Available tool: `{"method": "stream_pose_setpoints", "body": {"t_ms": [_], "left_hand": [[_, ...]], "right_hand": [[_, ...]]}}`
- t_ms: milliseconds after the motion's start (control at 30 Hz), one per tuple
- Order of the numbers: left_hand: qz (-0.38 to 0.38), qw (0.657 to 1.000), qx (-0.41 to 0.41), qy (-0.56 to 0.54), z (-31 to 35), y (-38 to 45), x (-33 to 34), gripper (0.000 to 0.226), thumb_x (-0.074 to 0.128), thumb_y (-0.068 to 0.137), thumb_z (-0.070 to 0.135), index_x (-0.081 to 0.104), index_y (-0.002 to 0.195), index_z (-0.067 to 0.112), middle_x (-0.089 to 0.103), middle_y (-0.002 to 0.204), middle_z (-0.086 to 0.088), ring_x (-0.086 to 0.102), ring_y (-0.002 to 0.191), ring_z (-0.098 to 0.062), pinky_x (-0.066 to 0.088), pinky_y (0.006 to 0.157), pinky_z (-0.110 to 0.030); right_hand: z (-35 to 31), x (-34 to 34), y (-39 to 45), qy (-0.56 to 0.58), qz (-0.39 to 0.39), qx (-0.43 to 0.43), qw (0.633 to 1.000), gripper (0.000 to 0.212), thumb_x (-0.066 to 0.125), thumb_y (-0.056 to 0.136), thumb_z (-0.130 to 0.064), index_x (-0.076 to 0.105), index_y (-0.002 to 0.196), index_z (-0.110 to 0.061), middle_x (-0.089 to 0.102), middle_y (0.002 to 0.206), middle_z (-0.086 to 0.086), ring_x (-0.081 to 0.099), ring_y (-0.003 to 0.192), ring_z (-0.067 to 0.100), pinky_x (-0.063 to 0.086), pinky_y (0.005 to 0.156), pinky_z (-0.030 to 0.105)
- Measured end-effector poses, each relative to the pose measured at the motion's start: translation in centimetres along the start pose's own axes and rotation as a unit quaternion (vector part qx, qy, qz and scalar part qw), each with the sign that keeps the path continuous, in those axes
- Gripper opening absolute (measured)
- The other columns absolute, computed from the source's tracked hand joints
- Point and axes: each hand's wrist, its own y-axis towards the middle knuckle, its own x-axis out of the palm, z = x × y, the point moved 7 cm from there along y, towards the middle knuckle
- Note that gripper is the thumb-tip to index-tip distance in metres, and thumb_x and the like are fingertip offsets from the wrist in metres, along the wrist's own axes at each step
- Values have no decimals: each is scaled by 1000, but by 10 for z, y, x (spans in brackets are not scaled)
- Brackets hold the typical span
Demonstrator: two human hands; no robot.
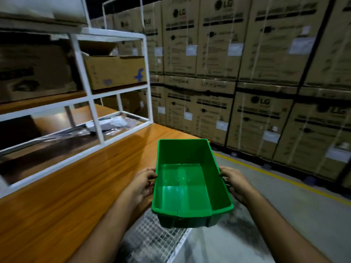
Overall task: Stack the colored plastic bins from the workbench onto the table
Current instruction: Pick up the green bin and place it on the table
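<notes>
We've got the green bin (191,182) in the air beside the wooden bench (62,202), left hand (142,184) and right hand (234,182) clamped on its sides; a loose grip could tip it.

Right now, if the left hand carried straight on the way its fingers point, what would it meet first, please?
The left hand points inward against the green bin, whose left wall it already grips, so it would just press into that wall. The right hand holds the opposite wall.

An empty green bin (190,179) held by its long sides between left hand (141,184) and right hand (234,184), beside a wooden surface (76,186).
</notes>
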Motion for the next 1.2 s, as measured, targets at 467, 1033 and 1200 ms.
{"method": "stream_pose_setpoints", "body": {"t_ms": [467,1033,1200], "left_hand": [[10,1000,28,-9,59,180,81,36,45,92,1,52,127,2,63,87,-7,56,68,-15,53,47,-21],[227,964,91,-104,92,282,106,26,48,90,0,61,109,13,69,95,-7,63,84,-19,53,59,-28],[280,948,103,-114,86,295,128,26,46,93,-1,62,106,15,70,90,-5,63,81,-18,52,58,-28]], "right_hand": [[-63,-47,219,24,-28,12,999,41,44,87,2,80,86,-19,78,89,-2,64,92,26,48,80,38],[-138,14,451,-55,-259,16,964,34,45,91,2,72,105,-13,72,92,3,60,77,17,42,62,30],[-148,20,495,-104,-326,7,940,35,47,89,2,73,108,-13,70,94,7,57,82,22,41,62,29]]}}
